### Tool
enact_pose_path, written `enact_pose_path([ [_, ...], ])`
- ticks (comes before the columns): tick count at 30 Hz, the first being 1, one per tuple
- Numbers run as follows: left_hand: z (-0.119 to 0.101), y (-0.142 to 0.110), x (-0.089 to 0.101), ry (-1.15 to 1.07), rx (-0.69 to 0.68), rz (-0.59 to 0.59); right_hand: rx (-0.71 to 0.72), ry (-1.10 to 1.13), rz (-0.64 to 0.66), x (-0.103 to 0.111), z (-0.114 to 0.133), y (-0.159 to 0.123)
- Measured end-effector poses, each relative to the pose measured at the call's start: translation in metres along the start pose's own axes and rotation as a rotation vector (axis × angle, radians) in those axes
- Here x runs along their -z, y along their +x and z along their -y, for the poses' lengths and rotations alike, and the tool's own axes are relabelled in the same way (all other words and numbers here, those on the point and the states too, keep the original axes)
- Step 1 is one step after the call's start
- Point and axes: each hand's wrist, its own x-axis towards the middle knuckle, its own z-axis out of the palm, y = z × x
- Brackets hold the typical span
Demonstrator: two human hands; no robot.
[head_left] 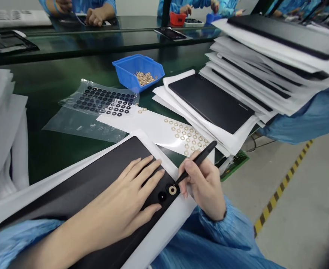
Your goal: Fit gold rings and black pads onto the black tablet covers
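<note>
My left hand [136, 190] lies flat, fingers stretched, on a black tablet back cover [102, 164] resting on white foam sheets [159, 239]. Between the fingers of my right hand [203, 183] is a pair of black tweezers [199, 158], tips pointing down at the cover's corner. The tips touch or nearly touch a small gold ring [172, 190] sitting over one round camera hole. Beside it is a second round black hole [162, 196]. Past my right hand, a white sheet [150, 129] bears several gold rings [188, 138] in rows.
A blue bin [122, 74] holds loose gold pieces [144, 78]. Clear film with black rings [105, 101] lies nearby. Stacked covers and foam sheets [245, 78] rise at the right, more sheets [2, 130] at the left. Another person's hand [95, 16] works across the bench.
</note>
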Motion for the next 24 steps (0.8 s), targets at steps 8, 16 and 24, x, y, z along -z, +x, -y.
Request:
enact_pose_path([
  [8, -0.0084, -0.0121, 0.0078, -0.044, -0.133, 0.048, 0.014, -0.007, -0.027, -0.0009, -0.0121, 0.0011],
  [16, -0.0065, -0.0117, 0.0084, -0.054, -0.133, 0.04, 0.051, -0.055, -0.019, -0.0016, -0.0102, -0.0024],
  [24, -0.0087, -0.0106, 0.0083, -0.066, -0.1, 0.023, 0.097, -0.054, -0.022, -0.0023, -0.0099, -0.0001],
])
